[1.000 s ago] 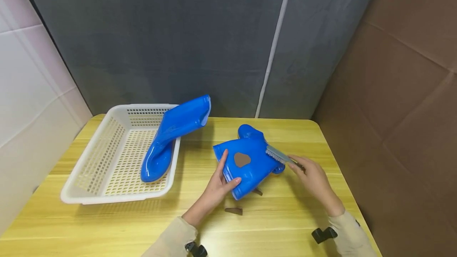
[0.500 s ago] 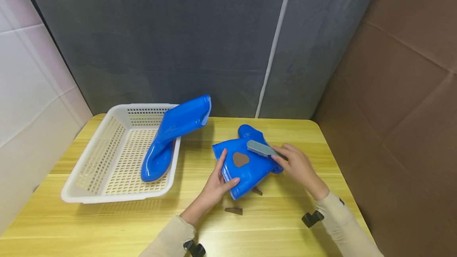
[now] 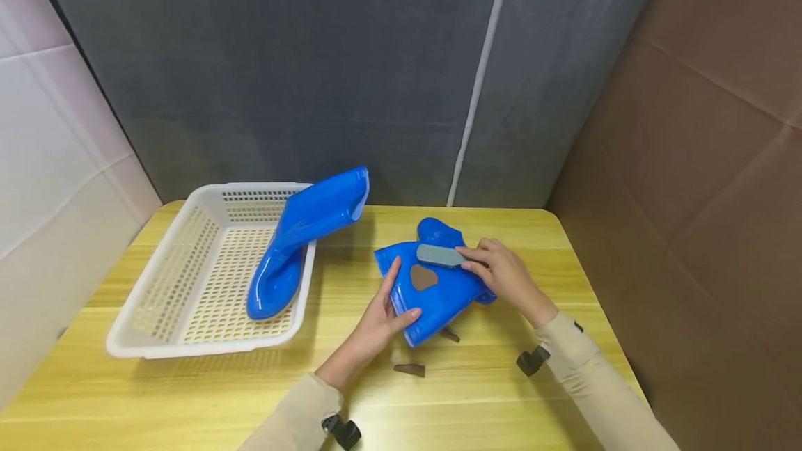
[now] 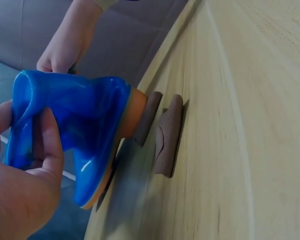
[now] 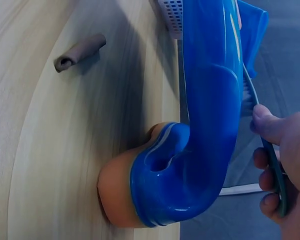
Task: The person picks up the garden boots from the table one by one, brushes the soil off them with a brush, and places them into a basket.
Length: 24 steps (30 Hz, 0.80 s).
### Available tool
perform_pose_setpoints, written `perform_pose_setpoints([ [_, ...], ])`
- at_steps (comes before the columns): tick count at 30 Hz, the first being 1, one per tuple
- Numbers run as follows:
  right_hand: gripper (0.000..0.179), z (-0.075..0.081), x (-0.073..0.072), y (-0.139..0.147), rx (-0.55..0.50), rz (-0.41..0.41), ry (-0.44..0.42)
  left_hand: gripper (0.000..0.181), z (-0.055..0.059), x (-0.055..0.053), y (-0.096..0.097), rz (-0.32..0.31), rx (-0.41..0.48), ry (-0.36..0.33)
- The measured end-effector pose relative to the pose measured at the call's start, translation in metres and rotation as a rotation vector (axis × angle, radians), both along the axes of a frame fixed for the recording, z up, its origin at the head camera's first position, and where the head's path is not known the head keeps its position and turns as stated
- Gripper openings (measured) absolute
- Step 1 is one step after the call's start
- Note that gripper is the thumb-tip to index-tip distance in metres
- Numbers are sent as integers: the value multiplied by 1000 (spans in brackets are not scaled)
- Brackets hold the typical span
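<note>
A blue rain boot [image 3: 447,301] with an orange-brown sole [image 4: 133,113] stands tilted on the table, a brown patch [image 3: 423,277] on its shaft. My left hand [image 3: 374,326] holds the shaft by its open top, thumb on the near side. Across the shaft, above and right of the patch, lies a grey-green brush [image 3: 438,255], its back up. My right hand [image 3: 510,277] grips the brush handle [image 5: 276,175]; bristles [image 5: 247,97] face the boot in the right wrist view. From the head, the boot's foot is partly hidden behind the shaft.
A white plastic basket [image 3: 207,349] stands at left, a second blue boot [image 3: 322,206] leaning over its right rim. Brown rolled pieces [image 3: 410,369] lie on the wooden table [image 3: 476,402] near the held boot. A grey wall [image 3: 282,75] rises behind; a brown one [image 3: 702,193] at right.
My right hand has moved left with the brush, from the shaft's right edge to just above the brown patch. The left hand and boot stay nearly in place.
</note>
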State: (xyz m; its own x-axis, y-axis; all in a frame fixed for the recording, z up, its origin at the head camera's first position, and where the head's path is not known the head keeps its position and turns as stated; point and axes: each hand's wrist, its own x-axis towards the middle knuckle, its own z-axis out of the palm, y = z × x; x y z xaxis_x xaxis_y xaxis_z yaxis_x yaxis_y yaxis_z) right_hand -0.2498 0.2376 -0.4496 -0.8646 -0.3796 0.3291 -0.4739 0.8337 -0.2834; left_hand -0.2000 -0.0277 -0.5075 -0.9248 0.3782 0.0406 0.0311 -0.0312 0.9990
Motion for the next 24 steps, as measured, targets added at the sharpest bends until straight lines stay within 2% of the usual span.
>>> perform_pose_setpoints([
  [12, 36, 2, 2, 5, 25, 45, -147, 90, 4, -4, -2, -25, -8, -3],
  [19, 35, 1, 5, 10, -1, 98, -183, 91, 3, -3, -2, -26, -11, -4],
  [24, 36, 1, 10, 12, 35, 150, -181, 90, 0, -4, -4, -8, -12, -5],
])
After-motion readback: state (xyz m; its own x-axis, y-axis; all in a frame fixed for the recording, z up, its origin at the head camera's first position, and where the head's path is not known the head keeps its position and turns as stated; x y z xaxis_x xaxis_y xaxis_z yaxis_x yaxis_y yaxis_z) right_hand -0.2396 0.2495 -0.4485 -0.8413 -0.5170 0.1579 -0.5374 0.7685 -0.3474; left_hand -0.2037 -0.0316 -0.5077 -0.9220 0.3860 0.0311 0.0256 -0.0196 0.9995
